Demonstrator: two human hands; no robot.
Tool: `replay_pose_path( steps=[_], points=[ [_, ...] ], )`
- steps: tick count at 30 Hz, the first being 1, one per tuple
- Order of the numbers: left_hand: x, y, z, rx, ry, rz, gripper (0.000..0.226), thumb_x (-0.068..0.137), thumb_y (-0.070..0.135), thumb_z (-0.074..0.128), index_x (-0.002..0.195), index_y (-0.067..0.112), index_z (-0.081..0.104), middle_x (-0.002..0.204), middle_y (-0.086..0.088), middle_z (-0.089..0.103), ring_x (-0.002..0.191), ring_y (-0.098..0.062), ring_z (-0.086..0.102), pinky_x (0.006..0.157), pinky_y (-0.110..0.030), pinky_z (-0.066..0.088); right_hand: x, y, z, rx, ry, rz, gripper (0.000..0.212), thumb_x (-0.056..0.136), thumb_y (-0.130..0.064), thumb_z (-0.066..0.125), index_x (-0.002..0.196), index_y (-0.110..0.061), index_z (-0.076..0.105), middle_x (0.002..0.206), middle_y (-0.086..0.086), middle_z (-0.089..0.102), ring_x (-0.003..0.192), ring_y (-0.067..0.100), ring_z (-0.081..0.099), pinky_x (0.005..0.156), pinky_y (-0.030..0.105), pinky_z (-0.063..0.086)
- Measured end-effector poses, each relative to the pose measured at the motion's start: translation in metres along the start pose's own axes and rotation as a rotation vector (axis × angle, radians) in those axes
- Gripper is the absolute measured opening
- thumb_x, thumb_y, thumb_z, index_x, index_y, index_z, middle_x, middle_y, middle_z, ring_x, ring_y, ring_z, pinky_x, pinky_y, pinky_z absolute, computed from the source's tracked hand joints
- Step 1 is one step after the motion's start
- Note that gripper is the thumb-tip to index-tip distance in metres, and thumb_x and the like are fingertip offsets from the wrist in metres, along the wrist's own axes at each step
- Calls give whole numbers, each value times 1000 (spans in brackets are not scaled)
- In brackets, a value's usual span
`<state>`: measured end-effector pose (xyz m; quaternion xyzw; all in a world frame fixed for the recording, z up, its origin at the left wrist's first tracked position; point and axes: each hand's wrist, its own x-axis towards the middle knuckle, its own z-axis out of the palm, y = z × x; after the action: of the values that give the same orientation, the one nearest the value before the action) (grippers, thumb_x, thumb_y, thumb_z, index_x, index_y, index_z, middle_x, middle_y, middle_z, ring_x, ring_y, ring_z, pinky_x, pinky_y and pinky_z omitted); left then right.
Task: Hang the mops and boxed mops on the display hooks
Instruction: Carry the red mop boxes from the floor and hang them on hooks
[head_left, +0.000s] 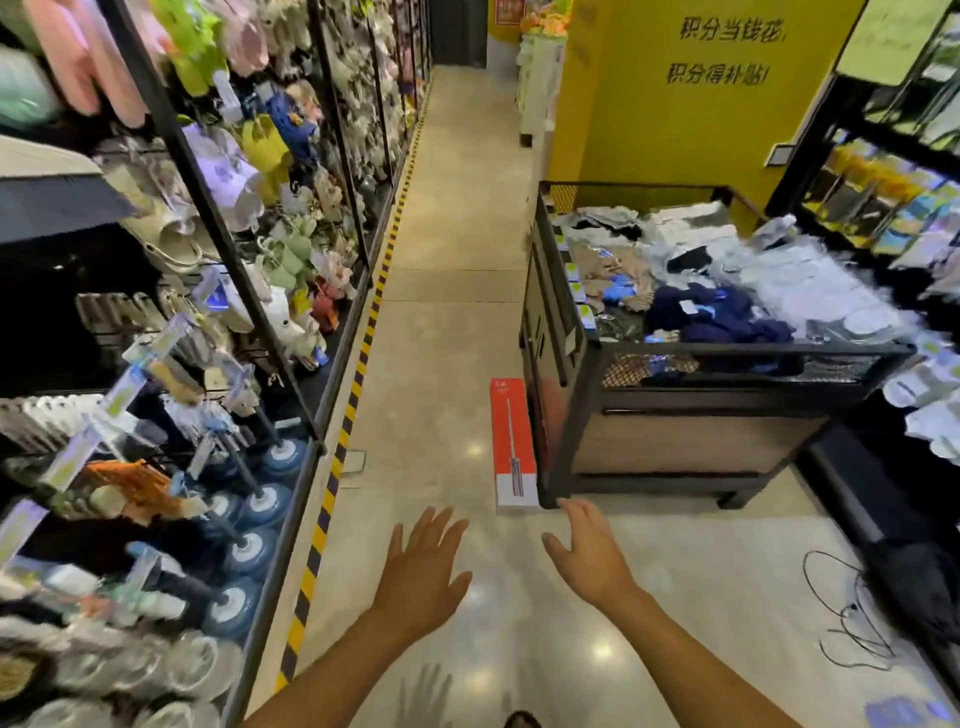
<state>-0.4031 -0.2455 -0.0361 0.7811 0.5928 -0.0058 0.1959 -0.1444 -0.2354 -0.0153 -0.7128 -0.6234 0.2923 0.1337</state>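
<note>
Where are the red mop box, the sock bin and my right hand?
red mop box (511, 441), head view, middle of its top face.
sock bin (691, 452), head view, front wooden panel.
right hand (589, 553), head view, back of hand.

You face a shop aisle: a bin of socks at right, black cables on the floor.
</note>
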Motion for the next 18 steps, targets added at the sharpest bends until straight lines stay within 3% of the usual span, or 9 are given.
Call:
replay_pose_path(
  steps=[9, 14, 16, 18],
  points=[
    [152, -48, -38, -92, -8, -49, 70, 105, 53, 39, 165, 34, 7, 175, 6, -4, 161, -18, -9, 127, -45, -5, 165, -29, -5, 52, -90, 39, 55, 99, -35, 65, 148, -18, 47, 154, 4, 43, 135, 23, 52, 112, 34, 43],
    [260, -95, -42, -132, -100, -17, 69, 105, 51, 40, 165, 33, 9, 171, 13, -5, 161, -17, -8, 128, -46, -3, 267, -37, 12, 67, -130, 115, 52, 98, -29, 68, 145, -16, 51, 145, 5, 48, 128, 22, 55, 110, 35, 46],
    [302, -115, -46, -90, -102, 41, 65, 102, 51, 40, 162, 31, 27, 167, 13, 10, 159, -19, 15, 126, -52, 14, 308, -36, 23, 85, -150, 184, 55, 97, -28, 69, 145, -12, 50, 144, 7, 48, 129, 23, 55, 109, 33, 44],
    [342, -134, -43, -35, -170, 64, 67, 93, 55, 41, 152, 25, 51, 162, 4, 38, 147, -27, 46, 114, -59, 40, 345, -38, 34, 93, -167, 236, 57, 97, -28, 68, 148, -11, 48, 145, 7, 46, 131, 23, 52, 110, 31, 42]
  ],
)
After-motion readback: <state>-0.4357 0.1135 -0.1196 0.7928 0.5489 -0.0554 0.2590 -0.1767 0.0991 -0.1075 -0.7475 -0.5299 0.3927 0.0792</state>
